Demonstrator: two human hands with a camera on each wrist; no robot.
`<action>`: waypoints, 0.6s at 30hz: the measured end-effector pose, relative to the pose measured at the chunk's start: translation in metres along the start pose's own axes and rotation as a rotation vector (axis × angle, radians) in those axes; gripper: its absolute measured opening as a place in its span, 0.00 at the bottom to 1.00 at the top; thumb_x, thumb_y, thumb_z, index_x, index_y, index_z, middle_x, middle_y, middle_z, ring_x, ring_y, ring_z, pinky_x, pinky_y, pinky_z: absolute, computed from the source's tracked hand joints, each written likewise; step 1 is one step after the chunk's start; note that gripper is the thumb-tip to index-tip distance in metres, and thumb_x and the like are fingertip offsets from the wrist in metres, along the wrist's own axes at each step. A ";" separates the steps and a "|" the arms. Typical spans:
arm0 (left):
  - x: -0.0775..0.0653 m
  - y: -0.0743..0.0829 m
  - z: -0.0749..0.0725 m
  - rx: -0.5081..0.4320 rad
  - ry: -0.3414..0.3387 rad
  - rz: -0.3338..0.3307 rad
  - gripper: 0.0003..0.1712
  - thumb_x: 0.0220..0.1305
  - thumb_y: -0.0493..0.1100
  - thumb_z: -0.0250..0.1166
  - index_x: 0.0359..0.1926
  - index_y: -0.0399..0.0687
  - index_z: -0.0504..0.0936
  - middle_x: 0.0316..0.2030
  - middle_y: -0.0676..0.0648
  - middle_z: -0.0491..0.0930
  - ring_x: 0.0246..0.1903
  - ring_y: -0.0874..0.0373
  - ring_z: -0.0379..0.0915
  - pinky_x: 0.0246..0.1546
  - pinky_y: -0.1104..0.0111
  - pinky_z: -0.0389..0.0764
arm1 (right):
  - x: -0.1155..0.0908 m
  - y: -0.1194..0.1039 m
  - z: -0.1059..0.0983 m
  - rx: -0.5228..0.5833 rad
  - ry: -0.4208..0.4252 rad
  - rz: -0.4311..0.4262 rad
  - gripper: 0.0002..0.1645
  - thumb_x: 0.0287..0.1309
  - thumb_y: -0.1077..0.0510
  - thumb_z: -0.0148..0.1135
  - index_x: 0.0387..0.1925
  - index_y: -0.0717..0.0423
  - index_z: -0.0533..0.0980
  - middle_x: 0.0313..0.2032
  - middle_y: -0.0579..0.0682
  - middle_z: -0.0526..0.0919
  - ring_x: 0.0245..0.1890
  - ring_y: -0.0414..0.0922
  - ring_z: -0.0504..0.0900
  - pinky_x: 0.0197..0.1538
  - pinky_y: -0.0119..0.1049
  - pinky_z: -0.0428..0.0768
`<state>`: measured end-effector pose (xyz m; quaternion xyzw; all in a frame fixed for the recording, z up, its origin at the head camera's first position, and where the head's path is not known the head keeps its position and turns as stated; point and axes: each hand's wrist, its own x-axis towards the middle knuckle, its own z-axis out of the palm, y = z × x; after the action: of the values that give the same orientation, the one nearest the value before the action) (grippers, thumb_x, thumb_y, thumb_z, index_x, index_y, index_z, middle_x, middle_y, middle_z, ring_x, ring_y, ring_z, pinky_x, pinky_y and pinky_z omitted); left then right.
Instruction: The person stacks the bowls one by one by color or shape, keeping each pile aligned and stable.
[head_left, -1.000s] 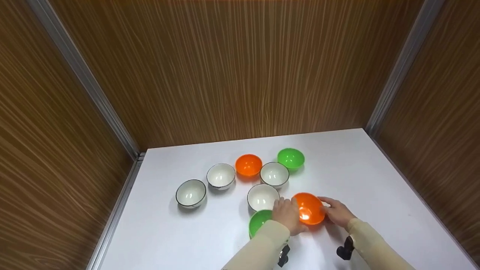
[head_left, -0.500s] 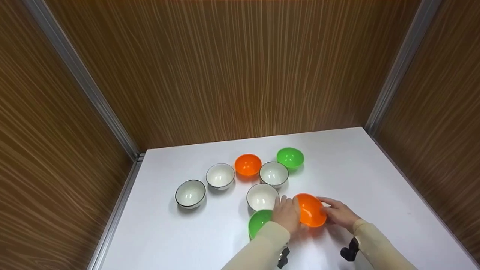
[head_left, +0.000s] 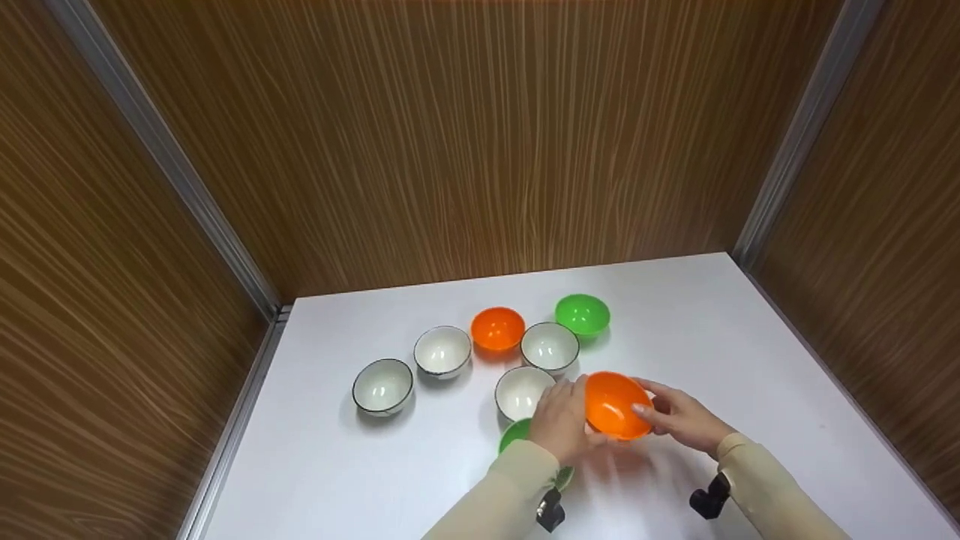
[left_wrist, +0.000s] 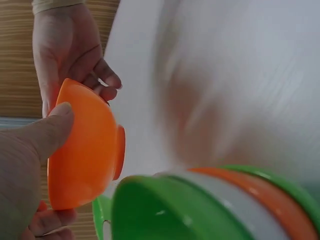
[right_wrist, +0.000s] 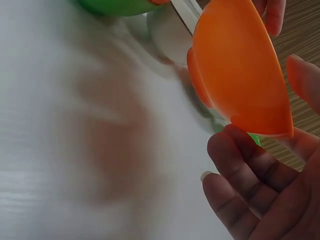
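An orange bowl [head_left: 616,406] is held above the white table between both hands. My left hand [head_left: 559,421] grips its left side, the thumb on the outer wall and fingers at the rim in the left wrist view. My right hand [head_left: 684,418] holds the right side, thumb at the rim and fingers beneath. Seen from the left wrist, the bowl [left_wrist: 85,145] is tilted on edge, foot facing right. Just left of it stands a nested stack of bowls with a green bowl [head_left: 514,435] on top, partly hidden by my left hand.
White bowls with dark rims stand left and centre, one at far left [head_left: 382,387], one beside my left hand [head_left: 523,393]. Another orange bowl [head_left: 498,329] and a green bowl [head_left: 583,315] stand farther back. Wood-grain panels [head_left: 480,150] enclose the table.
Both hands have lifted the orange bowl off the table, first shifting it slightly right, then up and slightly back left. The other bowls have stayed in place.
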<state>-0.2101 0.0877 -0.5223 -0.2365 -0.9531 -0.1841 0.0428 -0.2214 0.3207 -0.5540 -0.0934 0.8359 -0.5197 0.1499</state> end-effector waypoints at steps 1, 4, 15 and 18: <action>-0.001 -0.002 -0.004 -0.044 0.013 0.006 0.55 0.41 0.66 0.69 0.66 0.46 0.59 0.60 0.49 0.66 0.61 0.54 0.58 0.63 0.63 0.56 | 0.000 -0.003 0.000 0.011 -0.003 -0.021 0.36 0.60 0.48 0.57 0.67 0.52 0.58 0.35 0.55 0.79 0.34 0.51 0.76 0.38 0.42 0.77; -0.005 -0.009 -0.017 -0.170 0.048 0.017 0.55 0.39 0.63 0.71 0.67 0.50 0.57 0.60 0.53 0.65 0.60 0.58 0.58 0.63 0.64 0.57 | -0.002 -0.014 0.001 0.037 -0.025 -0.085 0.37 0.58 0.51 0.59 0.67 0.52 0.57 0.41 0.55 0.79 0.38 0.51 0.77 0.41 0.42 0.78; -0.033 -0.030 -0.056 -0.449 0.041 -0.088 0.57 0.37 0.64 0.72 0.67 0.56 0.56 0.62 0.57 0.61 0.59 0.62 0.58 0.59 0.63 0.63 | -0.008 -0.057 0.020 0.025 -0.089 -0.303 0.52 0.43 0.59 0.72 0.67 0.47 0.55 0.49 0.54 0.75 0.40 0.51 0.78 0.41 0.43 0.81; -0.040 -0.036 -0.060 -0.526 0.064 -0.107 0.56 0.35 0.64 0.72 0.66 0.55 0.58 0.61 0.57 0.63 0.59 0.62 0.58 0.60 0.62 0.62 | -0.008 -0.066 0.027 -0.010 -0.074 -0.329 0.51 0.43 0.57 0.72 0.67 0.47 0.55 0.47 0.52 0.77 0.39 0.49 0.78 0.40 0.43 0.81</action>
<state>-0.1918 0.0181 -0.4850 -0.1830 -0.8817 -0.4349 0.0002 -0.2041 0.2715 -0.5042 -0.2489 0.8058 -0.5293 0.0928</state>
